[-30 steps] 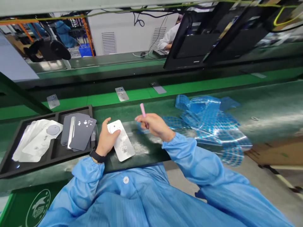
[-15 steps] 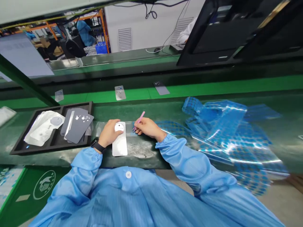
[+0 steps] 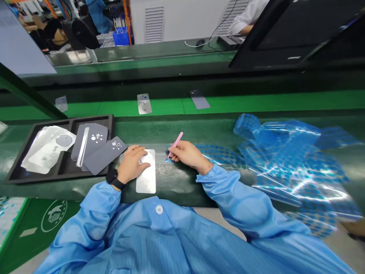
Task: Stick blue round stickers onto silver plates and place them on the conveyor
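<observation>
My left hand [image 3: 131,165] rests with its fingers apart on the upper left of a silvery panel [image 3: 146,177], partly covering a round area near its top. Pink tweezers [image 3: 177,139] are pinched in my right hand [image 3: 185,154]. Their tip points down at a small blue piece [image 3: 167,160] on the strip of clear film lying across the work surface. Behind my right hand that strip runs on as blue-dotted film [image 3: 219,154]. Left of my left hand, a dark grey panel [image 3: 105,155] with small holes juts over the edge of the black tray [image 3: 112,125].
Silvery sheets [image 3: 47,150] fill the tray's left compartment. Crumpled blue film [image 3: 296,163] spreads over the right side. A silvery panel [image 3: 144,104] and a grey panel [image 3: 199,99] lie on the green belt [image 3: 168,105]. A person's white sleeve [image 3: 248,17] shows beyond.
The whole view has shifted and come slightly closer. My left hand's fingers have shifted on the silvery panel. The top grey panel in the tray has turned and slid right. My right hand still grips the tweezers.
</observation>
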Motion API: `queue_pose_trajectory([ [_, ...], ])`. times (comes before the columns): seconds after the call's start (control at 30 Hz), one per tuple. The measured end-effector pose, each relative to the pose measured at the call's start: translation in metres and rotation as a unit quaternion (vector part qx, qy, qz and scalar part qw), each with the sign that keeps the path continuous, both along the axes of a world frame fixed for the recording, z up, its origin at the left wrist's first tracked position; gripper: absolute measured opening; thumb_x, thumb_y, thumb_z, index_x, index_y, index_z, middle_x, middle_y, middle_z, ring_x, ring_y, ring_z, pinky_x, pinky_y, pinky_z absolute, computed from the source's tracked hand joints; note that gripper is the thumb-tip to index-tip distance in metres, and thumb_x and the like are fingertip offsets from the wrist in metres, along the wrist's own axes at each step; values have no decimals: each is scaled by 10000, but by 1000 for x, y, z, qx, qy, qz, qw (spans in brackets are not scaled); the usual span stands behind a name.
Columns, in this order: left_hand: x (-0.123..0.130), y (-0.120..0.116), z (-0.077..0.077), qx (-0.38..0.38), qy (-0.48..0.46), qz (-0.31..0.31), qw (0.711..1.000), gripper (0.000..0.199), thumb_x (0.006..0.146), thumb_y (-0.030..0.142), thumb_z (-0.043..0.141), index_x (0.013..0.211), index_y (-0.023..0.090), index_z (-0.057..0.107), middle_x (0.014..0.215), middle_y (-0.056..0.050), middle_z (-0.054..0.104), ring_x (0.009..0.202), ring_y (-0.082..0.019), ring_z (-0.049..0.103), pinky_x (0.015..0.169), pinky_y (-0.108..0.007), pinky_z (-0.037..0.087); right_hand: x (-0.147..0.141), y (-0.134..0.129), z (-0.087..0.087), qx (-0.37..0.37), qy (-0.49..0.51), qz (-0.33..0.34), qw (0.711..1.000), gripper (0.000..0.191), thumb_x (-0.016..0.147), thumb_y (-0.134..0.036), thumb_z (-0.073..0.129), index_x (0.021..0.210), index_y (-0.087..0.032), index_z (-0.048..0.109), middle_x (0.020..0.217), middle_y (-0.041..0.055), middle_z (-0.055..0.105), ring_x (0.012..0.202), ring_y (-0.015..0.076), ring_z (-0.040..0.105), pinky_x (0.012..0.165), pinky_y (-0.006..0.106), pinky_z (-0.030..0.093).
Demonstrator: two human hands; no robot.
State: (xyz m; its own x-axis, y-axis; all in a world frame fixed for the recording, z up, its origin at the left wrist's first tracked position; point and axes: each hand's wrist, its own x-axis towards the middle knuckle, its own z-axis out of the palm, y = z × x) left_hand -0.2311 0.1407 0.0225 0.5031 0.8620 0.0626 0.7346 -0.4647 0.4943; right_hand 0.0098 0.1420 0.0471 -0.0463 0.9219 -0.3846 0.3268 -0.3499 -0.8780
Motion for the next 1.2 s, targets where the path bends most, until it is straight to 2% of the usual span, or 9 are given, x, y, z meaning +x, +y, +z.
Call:
queue_pose_trajectory([
  [0.13, 3, -2, 2, -9, 0, -3, 1000, 379, 739, 359, 757, 1069, 211, 646, 1298, -109, 617, 1277, -320, 451, 1065, -525, 361, 2, 0, 1, -8, 22, -13, 1000, 209, 823, -170, 652, 620, -147, 612, 548, 11, 660, 450, 78, 589, 457, 164, 476],
  [0.27, 8, -5, 4, -27, -2, 2, 1000, 402, 692, 382, 800, 1027, 215, 652, 1298, -111, 621, 1283, -333, 443, 1032, -538, 358, 5, 0, 9, -18, 55, 4, 998, 267, 761, -340, 721, 612, -142, 621, 538, 24, 660, 447, 83, 577, 451, 179, 465],
  [0.4, 10, -6, 3, -35, -23, -7, 999, 365, 690, 370, 806, 982, 214, 651, 1295, -115, 624, 1262, -326, 463, 1004, -534, 360, -12, 4, 15, 14, 66, -15, 998, 346, 716, -461, 737, 640, -151, 604, 534, 21, 652, 448, 92, 578, 435, 186, 463],
  [0.53, 11, -7, -2, -26, -45, -10, 999, 398, 676, 348, 817, 999, 200, 637, 1284, -130, 627, 1234, -323, 488, 994, -526, 375, -40, 9, 7, 13, 56, -38, 998, 296, 767, -414, 705, 675, -164, 575, 542, 8, 650, 448, 98, 590, 443, 195, 489],
  [0.63, 11, -9, -4, -15, -56, -17, 998, 410, 666, 343, 825, 996, 204, 627, 1286, -120, 626, 1227, -313, 496, 990, -504, 386, -50, 9, -1, 9, 44, -38, 998, 254, 808, -361, 675, 681, -167, 571, 533, 0, 645, 445, 89, 587, 433, 179, 485],
  [0.83, 10, -9, -3, -18, -48, -14, 999, 397, 661, 342, 830, 970, 195, 629, 1284, -128, 627, 1225, -316, 498, 998, -505, 388, -50, 6, -1, 8, 25, -9, 1000, 196, 849, -250, 635, 683, -155, 593, 558, 3, 656, 460, 87, 594, 460, 182, 493],
  [0.97, 9, -8, -1, -12, -35, -20, 999, 379, 667, 360, 826, 951, 202, 631, 1284, -124, 628, 1220, -322, 506, 992, -510, 394, -51, 5, 2, 8, 10, -17, 1000, 190, 872, -188, 602, 685, -154, 593, 581, 6, 666, 477, 88, 605, 483, 183, 503],
  [1.2, 8, -9, 0, 1, -32, -23, 999, 389, 659, 359, 835, 953, 202, 634, 1249, -131, 648, 1202, -324, 524, 985, -516, 398, -49, 6, 2, 13, 9, -4, 1000, 161, 871, -174, 612, 712, -160, 595, 607, 7, 681, 486, 89, 616, 483, 173, 508],
])
